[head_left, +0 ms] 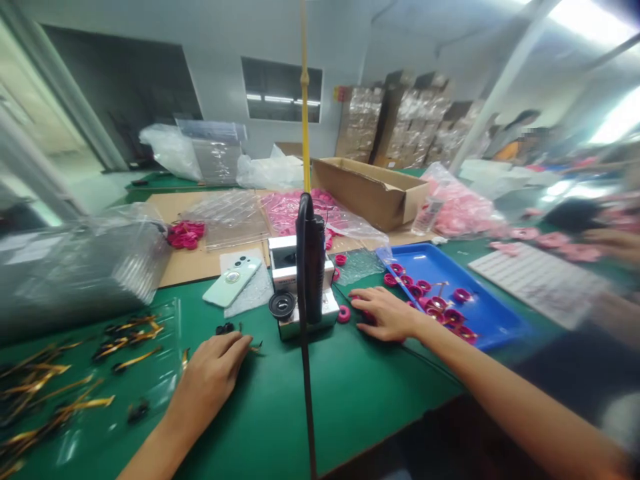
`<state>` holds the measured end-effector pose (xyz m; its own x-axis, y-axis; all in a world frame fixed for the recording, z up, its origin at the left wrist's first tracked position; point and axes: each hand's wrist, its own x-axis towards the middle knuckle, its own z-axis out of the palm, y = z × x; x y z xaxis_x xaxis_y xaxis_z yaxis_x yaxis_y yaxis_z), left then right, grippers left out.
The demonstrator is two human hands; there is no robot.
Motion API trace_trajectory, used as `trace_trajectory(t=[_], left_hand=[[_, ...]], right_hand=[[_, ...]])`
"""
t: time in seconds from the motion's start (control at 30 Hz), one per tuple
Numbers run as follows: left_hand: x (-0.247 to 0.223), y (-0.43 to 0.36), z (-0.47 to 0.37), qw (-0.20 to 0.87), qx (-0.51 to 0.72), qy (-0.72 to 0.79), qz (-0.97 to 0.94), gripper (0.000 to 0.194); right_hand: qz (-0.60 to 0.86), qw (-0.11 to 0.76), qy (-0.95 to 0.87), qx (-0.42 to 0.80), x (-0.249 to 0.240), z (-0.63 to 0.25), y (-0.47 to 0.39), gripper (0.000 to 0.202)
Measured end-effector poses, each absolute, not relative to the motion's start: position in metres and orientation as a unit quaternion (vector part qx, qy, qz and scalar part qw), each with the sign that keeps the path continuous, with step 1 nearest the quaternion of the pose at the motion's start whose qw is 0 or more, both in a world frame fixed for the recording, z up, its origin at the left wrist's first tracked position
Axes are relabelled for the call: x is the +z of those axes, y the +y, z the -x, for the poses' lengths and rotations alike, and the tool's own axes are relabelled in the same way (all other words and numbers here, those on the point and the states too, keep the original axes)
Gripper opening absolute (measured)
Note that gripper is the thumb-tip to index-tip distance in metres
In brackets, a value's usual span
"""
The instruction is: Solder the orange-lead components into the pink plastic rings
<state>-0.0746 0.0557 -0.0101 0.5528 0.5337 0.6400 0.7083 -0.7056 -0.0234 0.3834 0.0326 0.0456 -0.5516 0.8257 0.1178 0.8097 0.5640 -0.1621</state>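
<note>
My left hand [215, 363] is low over the green table [270, 413], its fingers drawn together. A small black part [226, 329] shows just beyond its knuckles, and a thin gold strip [257, 347] pokes out by the fingertips. My right hand [385, 313] curls over a deep-pink round part [364, 313], left of the blue tray [490, 313]. A loose pink ring [343, 314] lies near its fingers. Between my hands stands a white box-shaped fixture [327, 310] with a black round piece [283, 305] at its front. A black corded hand tool [314, 267] hangs before it.
Black parts with gold strips [133, 343] lie on clear plastic at left. A pale green phone [233, 281] rests behind my left hand. The tray holds several pink parts [440, 308]. Farther back are a cardboard box [373, 193] and bagged pink pieces [460, 207]. Another person's hand [617, 243] is at right.
</note>
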Motion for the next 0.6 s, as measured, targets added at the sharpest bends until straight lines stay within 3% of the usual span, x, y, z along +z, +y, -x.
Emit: trace_trajectory(t=[0.13,0.27,0.4,0.57,0.6], left_hand=[[-0.001,0.051,0.072,0.075,-0.334,-0.354,0.870,0.037],[0.001,0.049,0.069,0.025,-0.350,-0.367,0.862,0.036],[0.009,0.041,0.066,-0.028,-0.377,-0.387,0.841,0.027],[0.033,0.023,0.060,-0.155,-0.401,-0.414,0.803,0.023],[0.036,0.019,0.056,-0.195,-0.411,-0.418,0.787,0.022]], right_hand=[[0.446,0.102,-0.889,0.029,0.051,-0.366,0.040,0.032],[0.421,0.100,-0.901,0.036,0.050,-0.344,0.050,0.007],[0.416,0.122,-0.900,0.049,0.057,-0.337,0.045,0.015],[0.448,0.229,-0.857,0.111,0.066,-0.345,0.006,0.009],[0.453,0.269,-0.837,0.151,0.062,-0.340,-0.004,0.017]])
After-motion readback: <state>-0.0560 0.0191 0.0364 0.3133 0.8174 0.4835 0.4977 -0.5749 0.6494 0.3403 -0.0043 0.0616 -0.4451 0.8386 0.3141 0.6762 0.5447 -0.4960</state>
